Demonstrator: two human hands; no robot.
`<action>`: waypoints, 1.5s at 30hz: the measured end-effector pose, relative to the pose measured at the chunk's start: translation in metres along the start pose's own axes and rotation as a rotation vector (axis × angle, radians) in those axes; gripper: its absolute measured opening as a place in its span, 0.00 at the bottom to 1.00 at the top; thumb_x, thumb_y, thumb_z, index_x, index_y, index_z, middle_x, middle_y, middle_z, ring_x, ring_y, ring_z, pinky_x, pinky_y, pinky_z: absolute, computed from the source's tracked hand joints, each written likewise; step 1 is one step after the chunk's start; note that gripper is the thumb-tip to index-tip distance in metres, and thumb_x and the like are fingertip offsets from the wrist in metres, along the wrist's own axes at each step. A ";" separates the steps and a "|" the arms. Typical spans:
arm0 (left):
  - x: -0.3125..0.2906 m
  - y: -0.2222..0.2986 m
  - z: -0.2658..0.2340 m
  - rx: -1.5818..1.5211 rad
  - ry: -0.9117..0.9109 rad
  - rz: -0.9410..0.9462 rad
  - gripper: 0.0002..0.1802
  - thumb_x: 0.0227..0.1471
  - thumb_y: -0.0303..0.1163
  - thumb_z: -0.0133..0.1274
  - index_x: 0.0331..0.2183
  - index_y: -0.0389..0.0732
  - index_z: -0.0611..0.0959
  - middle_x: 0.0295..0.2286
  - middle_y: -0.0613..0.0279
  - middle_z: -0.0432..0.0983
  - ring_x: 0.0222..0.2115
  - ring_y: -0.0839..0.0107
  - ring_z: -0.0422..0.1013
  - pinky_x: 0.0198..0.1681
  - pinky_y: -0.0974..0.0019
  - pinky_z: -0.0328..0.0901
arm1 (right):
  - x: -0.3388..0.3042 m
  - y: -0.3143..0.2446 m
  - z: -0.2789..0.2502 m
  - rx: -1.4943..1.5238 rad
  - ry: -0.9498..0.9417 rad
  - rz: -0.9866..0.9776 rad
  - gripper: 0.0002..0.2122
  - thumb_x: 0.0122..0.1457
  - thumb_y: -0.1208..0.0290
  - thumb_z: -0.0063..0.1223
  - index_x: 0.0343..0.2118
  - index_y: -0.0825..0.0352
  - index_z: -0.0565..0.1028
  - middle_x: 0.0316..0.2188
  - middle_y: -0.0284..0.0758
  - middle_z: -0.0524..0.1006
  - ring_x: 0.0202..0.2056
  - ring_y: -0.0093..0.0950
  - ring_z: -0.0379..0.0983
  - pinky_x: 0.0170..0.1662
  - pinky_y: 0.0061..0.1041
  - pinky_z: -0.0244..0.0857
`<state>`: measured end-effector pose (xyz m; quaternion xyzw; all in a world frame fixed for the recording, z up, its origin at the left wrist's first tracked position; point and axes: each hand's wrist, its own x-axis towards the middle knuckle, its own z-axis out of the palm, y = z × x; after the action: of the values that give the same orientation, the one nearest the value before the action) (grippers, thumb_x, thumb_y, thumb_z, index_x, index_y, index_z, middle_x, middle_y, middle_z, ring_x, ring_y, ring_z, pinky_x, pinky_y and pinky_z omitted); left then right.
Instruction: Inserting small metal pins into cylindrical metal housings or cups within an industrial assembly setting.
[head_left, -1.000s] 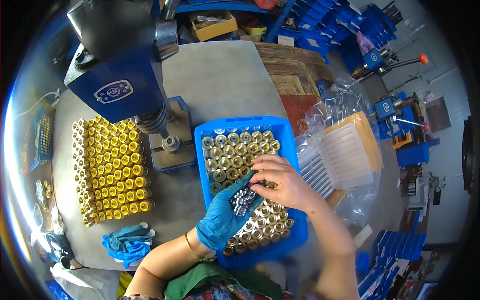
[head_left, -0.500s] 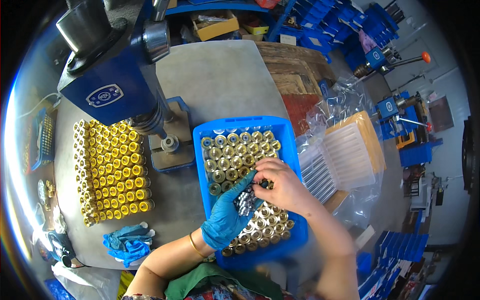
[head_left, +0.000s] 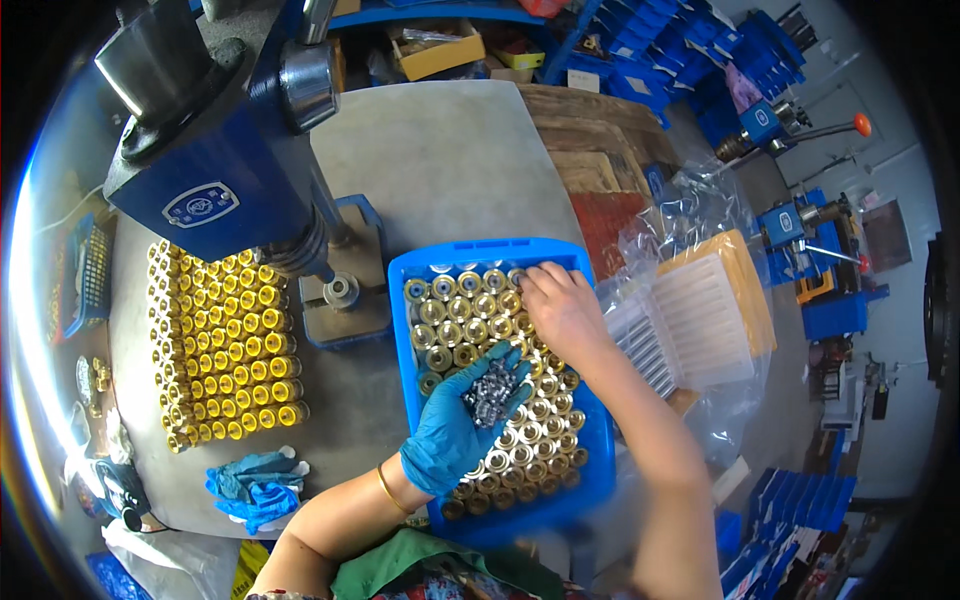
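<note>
Metal bits (head_left: 490, 393) sit in the cupped left hand (head_left: 447, 425); right hand (head_left: 566, 312), grip hidden, maybe sets one near the tub (head_left: 490, 245)'s far edge; aim well

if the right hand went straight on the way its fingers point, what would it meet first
Probably the metal cylinders in the blue bin's far row, right by its fingertips; the bin's far wall lies beyond. Depth is unclear, so it might pass above them.
</note>
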<state>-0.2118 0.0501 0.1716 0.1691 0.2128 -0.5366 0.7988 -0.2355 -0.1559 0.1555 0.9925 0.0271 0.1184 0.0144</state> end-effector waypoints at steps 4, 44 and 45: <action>0.001 -0.001 -0.001 -0.031 -0.029 -0.014 0.19 0.58 0.29 0.43 0.50 0.34 0.71 0.48 0.53 0.71 0.51 0.59 0.67 0.58 0.54 0.60 | -0.009 -0.006 -0.006 -0.083 0.006 0.013 0.14 0.50 0.75 0.52 0.41 0.68 0.75 0.44 0.36 0.74 0.49 0.34 0.67 0.49 0.34 0.60; -0.006 0.001 -0.007 0.144 -0.009 -0.132 0.18 0.60 0.34 0.37 0.45 0.34 0.74 0.42 0.52 0.74 0.46 0.62 0.70 0.56 0.56 0.62 | -0.029 -0.039 -0.087 0.321 -0.101 -0.197 0.10 0.47 0.73 0.61 0.35 0.64 0.78 0.36 0.31 0.76 0.45 0.31 0.71 0.47 0.30 0.63; -0.006 0.002 -0.005 0.143 -0.008 -0.130 0.18 0.60 0.34 0.37 0.45 0.34 0.74 0.42 0.52 0.74 0.46 0.62 0.70 0.56 0.56 0.62 | -0.026 -0.037 -0.086 0.420 -0.148 -0.134 0.08 0.48 0.71 0.59 0.33 0.64 0.77 0.35 0.32 0.76 0.46 0.30 0.70 0.48 0.31 0.61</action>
<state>-0.2131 0.0578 0.1700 0.2094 0.1814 -0.6019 0.7490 -0.2828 -0.1188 0.2314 0.9756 0.1160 0.0359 -0.1828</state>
